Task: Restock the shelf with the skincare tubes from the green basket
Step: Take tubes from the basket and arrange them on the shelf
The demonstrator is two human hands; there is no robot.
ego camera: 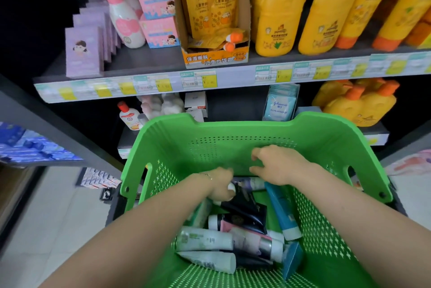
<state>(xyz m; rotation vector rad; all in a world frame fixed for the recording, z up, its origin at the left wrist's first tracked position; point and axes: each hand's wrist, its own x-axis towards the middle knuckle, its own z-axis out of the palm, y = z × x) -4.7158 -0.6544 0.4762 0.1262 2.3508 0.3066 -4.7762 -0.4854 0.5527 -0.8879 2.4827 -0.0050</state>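
Observation:
A green perforated basket stands in front of the shelves, with several skincare tubes lying in it: white ones, a black one, a blue one and a pink one. Both my hands reach down into the basket. My left hand is curled round a tube with a white cap. My right hand hovers over the far end of the pile with its fingers bent, above a pale tube; it holds nothing that I can see.
The upper shelf carries purple and pink boxes, a pink-capped bottle, a cardboard display of orange pouches and yellow bottles. The lower shelf behind the basket holds small bottles, sachets and more yellow bottles.

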